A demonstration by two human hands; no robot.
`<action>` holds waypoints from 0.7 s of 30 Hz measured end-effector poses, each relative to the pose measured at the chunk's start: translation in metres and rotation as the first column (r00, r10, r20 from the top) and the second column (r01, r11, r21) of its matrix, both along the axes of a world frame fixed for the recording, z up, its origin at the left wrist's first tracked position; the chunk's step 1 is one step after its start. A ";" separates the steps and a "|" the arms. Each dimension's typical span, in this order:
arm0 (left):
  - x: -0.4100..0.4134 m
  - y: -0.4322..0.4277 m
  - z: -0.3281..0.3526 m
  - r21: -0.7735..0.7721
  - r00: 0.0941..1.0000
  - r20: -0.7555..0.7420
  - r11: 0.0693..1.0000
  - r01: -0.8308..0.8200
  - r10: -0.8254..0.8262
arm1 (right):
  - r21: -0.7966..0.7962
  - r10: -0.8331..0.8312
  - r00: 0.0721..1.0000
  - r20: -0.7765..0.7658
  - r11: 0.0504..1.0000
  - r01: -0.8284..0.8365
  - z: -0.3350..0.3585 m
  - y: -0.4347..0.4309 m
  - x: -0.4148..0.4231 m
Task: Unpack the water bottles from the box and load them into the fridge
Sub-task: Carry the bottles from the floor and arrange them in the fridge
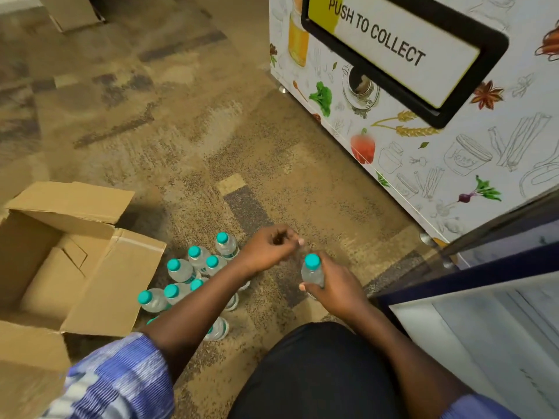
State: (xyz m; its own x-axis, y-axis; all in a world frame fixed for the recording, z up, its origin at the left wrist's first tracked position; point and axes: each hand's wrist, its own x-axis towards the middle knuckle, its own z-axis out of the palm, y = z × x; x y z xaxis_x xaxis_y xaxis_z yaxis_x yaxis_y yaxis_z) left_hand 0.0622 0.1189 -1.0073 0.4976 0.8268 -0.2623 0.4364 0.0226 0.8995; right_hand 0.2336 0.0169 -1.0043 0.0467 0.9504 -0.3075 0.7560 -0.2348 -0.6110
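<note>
A vending machine (pixel 423 164) marked "PUSH TO COLLECT" fills the far right, w/ an open fridge door (pixel 453 343) at near right. At left on the carpet (pixel 181 131) sits an open cardboard box (pixel 90 267). Just beside it stands a cluster of teal-capped water bottles (pixel 181 270) (a few half hidden behind a forearm). The person's left hand (pixel 269 247) hangs just right of them, fingers curled, nothing seen inside. The right hand (pixel 335 288) grips one upright bottle (pixel 313 272) by its body, nr the fridge door.

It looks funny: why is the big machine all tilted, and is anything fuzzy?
Head view: the wide lens tilts and bends the vending machine; the left hand is smeared by motion; the bottle in the right hand looks sharper; the box casts a shadow on the carpet.
</note>
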 end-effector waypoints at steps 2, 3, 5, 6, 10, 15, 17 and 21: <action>-0.003 0.017 -0.027 0.259 0.937 -0.343 0.966 0.021 0.072 | -0.014 -0.026 0.999 0.023 1.000 0.026 0.001 -0.005 0.008; -0.005 0.024 -0.041 0.306 0.854 -0.515 0.947 0.100 0.076 | -0.018 -0.034 0.999 0.029 0.999 0.034 0.003 -0.008 0.011; -0.007 0.032 -0.065 0.263 0.715 -0.699 0.934 0.240 0.014 | -0.014 -0.054 0.998 0.046 0.998 0.055 0.008 -0.014 0.018; -0.006 0.033 -0.073 0.237 0.665 -0.747 0.924 0.298 -0.023 | -0.003 -0.065 0.997 0.052 0.998 0.065 0.011 -0.017 0.021; 0.004 0.029 -0.073 0.282 0.596 -0.803 0.864 0.418 -0.027 | 0.061 -0.130 0.990 0.064 0.990 0.126 0.030 -0.030 0.034; 0.037 0.013 -0.015 0.294 0.642 -0.750 0.790 0.537 -0.157 | 0.151 -0.231 0.969 0.091 0.965 0.216 0.072 -0.058 0.050; 0.051 0.007 0.028 0.302 0.715 -0.655 0.783 0.543 -0.244 | 0.199 -0.278 0.955 0.102 0.946 0.254 0.096 -0.070 0.055; 0.082 -0.015 0.145 0.410 0.824 -0.411 0.728 0.549 -0.390 | 0.262 -0.347 0.929 0.131 0.916 0.305 0.157 -0.095 0.071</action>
